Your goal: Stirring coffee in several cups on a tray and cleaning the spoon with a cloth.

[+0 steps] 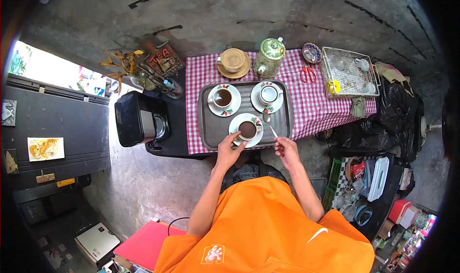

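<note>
My left hand touches the near left side of a cup of dark brown drink on a rooster-patterned saucer. In my right hand is the handle end of a metal spoon, its bowl over the dark serving tray, right of that cup. Farther back on the tray stand another cup of dark drink at the left and a white cup at the right, each on a saucer. The right cup's contents look pale; I cannot tell what they are.
Behind the tray, on a checked cloth, stand a wood-lidded cup and a green patterned pot. Red-handled scissors, a small bowl and a wire basket with glassware lie to the right. A black appliance is at the left.
</note>
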`<state>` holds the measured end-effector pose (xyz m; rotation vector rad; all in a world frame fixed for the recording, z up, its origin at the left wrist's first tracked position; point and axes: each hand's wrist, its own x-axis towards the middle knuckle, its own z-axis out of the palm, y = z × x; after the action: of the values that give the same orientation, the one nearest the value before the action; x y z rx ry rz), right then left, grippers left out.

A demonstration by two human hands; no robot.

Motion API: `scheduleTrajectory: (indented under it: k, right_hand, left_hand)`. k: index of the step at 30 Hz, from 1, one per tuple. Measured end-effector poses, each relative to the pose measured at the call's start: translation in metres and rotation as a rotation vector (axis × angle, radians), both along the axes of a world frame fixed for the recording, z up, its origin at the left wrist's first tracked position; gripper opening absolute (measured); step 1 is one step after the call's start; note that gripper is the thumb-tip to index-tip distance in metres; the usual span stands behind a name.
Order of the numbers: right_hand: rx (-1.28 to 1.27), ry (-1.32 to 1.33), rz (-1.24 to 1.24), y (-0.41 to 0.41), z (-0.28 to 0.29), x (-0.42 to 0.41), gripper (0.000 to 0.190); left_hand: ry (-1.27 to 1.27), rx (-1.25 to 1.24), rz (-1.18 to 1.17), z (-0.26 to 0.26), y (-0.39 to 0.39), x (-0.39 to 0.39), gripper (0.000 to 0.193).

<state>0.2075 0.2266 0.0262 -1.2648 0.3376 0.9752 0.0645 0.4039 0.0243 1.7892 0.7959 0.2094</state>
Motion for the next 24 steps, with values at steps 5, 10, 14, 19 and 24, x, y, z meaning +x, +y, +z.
scheduleTrajectory:
  k: [5, 10, 14, 19, 24]
  right_hand:
    - [-0.073, -0.108, 0.25, 0.005, -0.001, -0.015, 0.015]
    - [-0.214, -0.32, 0.238, 0.01, -0.039, -0.026, 0.019]
    - [-0.335, -0.56, 0.2, 0.015, -0.058, -0.025, 0.024]
    - [-0.467, -0.772, 0.228, 0.022, -0.06, -0.019, 0.028]
    - [-0.477, -0.785, 0.333, 0.023, -0.055, -0.016, 0.027]
  left_hand:
    - [0.006, -0.103, 0.028, 0.003, -0.01, -0.002, 0.041]
    - [0.067, -0.074, -0.011, -0.002, -0.007, -0.005, 0.04]
    - [0.092, -0.047, -0.04, -0.01, -0.004, -0.009, 0.051]
    - [0.022, -0.13, -0.014, -0.031, -0.007, -0.011, 0.085]
    - [0.159, -0.273, -0.135, -0.02, -0.008, -0.006, 0.103]
